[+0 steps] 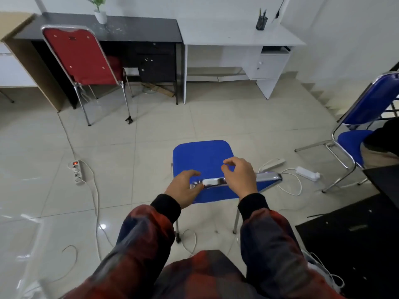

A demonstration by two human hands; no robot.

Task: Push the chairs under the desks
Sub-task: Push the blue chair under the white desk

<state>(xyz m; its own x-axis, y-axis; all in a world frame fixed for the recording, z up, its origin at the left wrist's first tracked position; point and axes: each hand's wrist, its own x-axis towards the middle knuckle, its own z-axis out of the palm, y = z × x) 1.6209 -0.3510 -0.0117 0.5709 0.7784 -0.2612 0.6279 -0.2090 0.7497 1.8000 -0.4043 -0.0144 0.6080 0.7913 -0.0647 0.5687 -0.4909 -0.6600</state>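
Observation:
A blue chair [200,156] with a chrome frame stands on the tiled floor right in front of me, its seat facing a white desk [237,35] against the far wall. My left hand [185,187] rests on the top rail of its backrest, thumb under the rail and fingers curled over it. My right hand [239,178] hovers just over the same rail with its fingers apart and holds nothing. A red chair [79,57] is partly tucked under a black desk [140,31] at the far left. A second blue chair [375,100] stands at the right.
A power strip [77,171] and its cable lie on the floor to the left. White adapters [307,173] and cords lie right of the chair. A black desk edge [384,180] is at the near right. A potted plant [101,16] and a pen holder [261,22] stand on the desks.

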